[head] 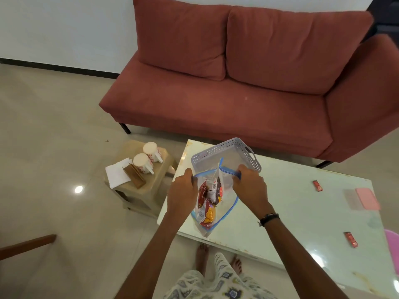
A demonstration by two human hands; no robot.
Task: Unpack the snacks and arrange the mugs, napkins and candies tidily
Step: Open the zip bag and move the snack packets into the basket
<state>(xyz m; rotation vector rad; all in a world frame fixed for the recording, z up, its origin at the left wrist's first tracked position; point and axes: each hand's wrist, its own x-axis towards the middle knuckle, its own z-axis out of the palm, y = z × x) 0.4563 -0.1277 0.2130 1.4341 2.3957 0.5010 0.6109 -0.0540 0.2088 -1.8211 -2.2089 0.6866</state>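
Head view, hands: left hand (182, 192) gripped the left lip of a clear zip-top plastic bag with blue seal (224, 209); right hand (250, 186) pinched the right end of the blue seal strip, a dark beaded bracelet (268, 219) on that wrist.
Bag: held just above the near left corner of the white glass-topped coffee table (291, 216), mouth pulled apart between the two hands.
Snacks: red, brown and yellow snack packets (208, 203) bunched inside the bag; print on them was too small and crumpled to read.
Basket: grey perforated plastic basket with handle slots (226, 151) stood on the table just behind the bag.
Candies: two small red wrapped candies (317, 185) lay well apart on the right half of the table; labels unreadable.
Pink item: flat pink rectangular object (367, 198) near the table's right edge.
Side stool: beige low stool (149, 186) left of the table carried two white mugs with red pattern (143, 162), upside down and side by side, a stack of white paper napkins (116, 174), and a brown flat holder (135, 175) lying partly over the napkins.
Background: rust-red fabric sofa (237, 83) beyond the table.
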